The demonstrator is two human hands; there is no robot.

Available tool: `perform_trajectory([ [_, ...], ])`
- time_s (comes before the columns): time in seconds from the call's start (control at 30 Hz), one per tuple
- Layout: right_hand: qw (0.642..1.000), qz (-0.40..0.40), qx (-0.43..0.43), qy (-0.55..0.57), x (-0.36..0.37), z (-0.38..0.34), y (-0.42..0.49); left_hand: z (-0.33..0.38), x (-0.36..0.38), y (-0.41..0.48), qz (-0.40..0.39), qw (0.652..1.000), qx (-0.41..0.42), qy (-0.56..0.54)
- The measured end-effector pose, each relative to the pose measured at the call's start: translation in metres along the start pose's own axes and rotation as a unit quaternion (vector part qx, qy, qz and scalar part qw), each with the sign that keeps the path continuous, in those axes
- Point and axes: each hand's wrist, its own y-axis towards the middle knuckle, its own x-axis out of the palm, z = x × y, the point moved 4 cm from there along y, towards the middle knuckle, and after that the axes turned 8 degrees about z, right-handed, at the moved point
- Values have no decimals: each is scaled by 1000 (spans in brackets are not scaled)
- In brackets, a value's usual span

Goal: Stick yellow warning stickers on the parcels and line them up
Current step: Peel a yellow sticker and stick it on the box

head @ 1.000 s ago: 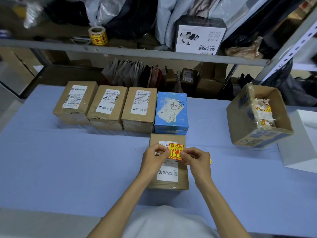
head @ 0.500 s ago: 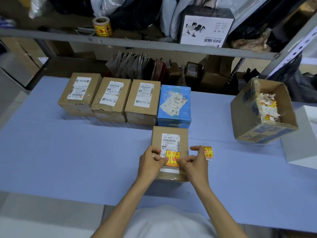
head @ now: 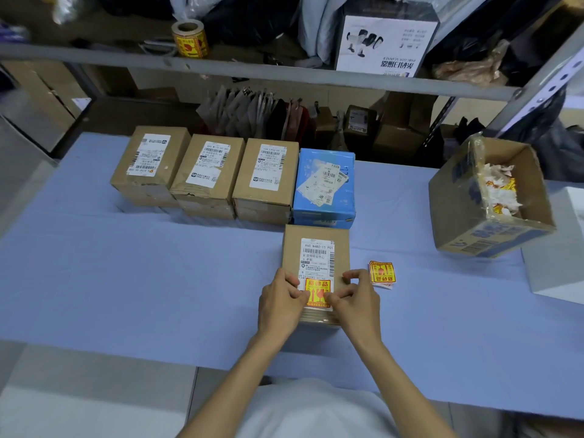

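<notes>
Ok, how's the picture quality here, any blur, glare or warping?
Head view: wide-angle warp leans the shelf post and slants the shelf rail; above the rail it is dim, the table evenly lit; the label on the near parcel reads sharp, the yellow sticker slightly soft; no strong glare.

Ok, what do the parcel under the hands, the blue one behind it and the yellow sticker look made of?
Parcel: brown cardboard, matte; dull kraft colour, creased edges. Blue parcel: likely card under glossy film, judging by wrinkled highlights. Yellow sticker: probably coated paper, slight sheen.
</notes>
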Motion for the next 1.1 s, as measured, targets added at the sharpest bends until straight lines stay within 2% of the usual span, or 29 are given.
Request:
perform_trajectory([
  [0.17,999,3,-15,-41,1,1,2,2,1,-1,-1,1000,11,28],
  [0.33,989,8,-61,-136,4,-5,0,4,1,0,-7,999,6,39],
  [0.6,972,27,-68,-222,-1,-10,3,4,-5,5,-16,996,-1,88],
  [0.73,985,19,-17,-169,-11,-2,10,-1,-15,11,-4,996,-7,89],
  [0.8,989,24,-21,-144,-10,-2,12,1,-15,13,4,997,5,77],
  [0.9,984,39,-56,-164,-5,-11,15,9,-12,17,24,996,21,83],
  [1.0,980,42,-68,-184,0,-14,21,9,-8,23,39,996,3,77],
  [1.1,988,38,-46,-141,1,-5,27,4,-6,28,24,999,-23,26],
])
